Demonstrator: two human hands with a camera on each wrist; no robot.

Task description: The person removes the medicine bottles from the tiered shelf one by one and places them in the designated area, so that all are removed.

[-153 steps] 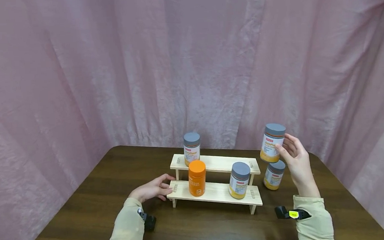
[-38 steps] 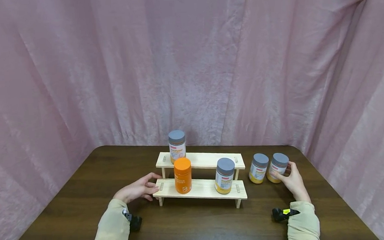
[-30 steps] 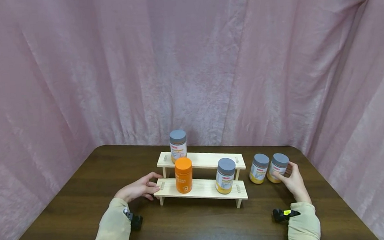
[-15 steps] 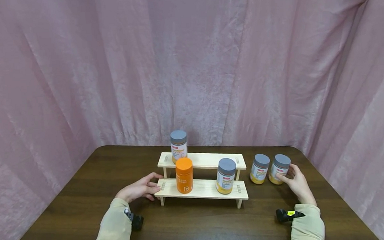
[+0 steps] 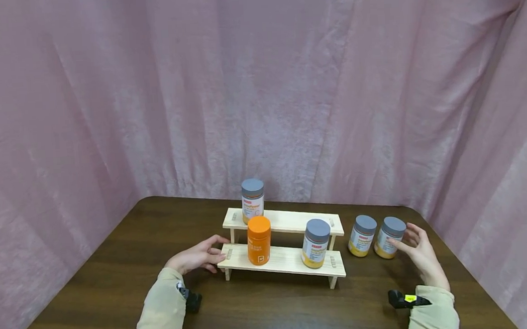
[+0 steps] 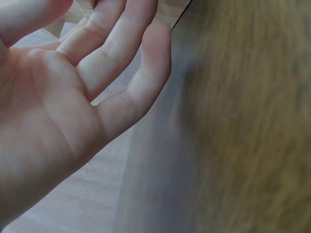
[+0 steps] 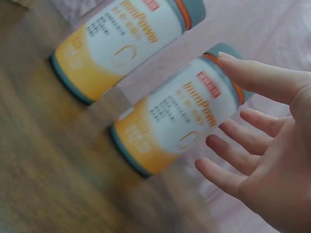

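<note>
In the head view, my left hand [image 5: 198, 256] grips the left end of a two-step wooden display rack [image 5: 283, 259], thumb at the lower board's end. Its palm and curved fingers [image 6: 121, 102] fill the left wrist view. My right hand [image 5: 425, 258] is spread beside the outer of two grey-lidded supplement jars, the right jar [image 5: 389, 238], which stands upright on the table. In the right wrist view the thumb [image 7: 262, 80] overlaps that jar's lid, and the other fingers are extended and parted. The second jar [image 5: 362, 236] stands just left of it.
On the rack's upper board stands a grey-lidded jar [image 5: 252, 201] at the left. The lower board bears an orange jar [image 5: 259, 241] and another grey-lidded jar [image 5: 315, 244]. A pink curtain [image 5: 258, 84] hangs behind the dark wooden table [image 5: 272, 310].
Five seconds ago my right hand held a jar in the air; it was then set down right of the other jar. Since then the right hand has loosened and drawn slightly rightward. My left hand stays at the rack.
</note>
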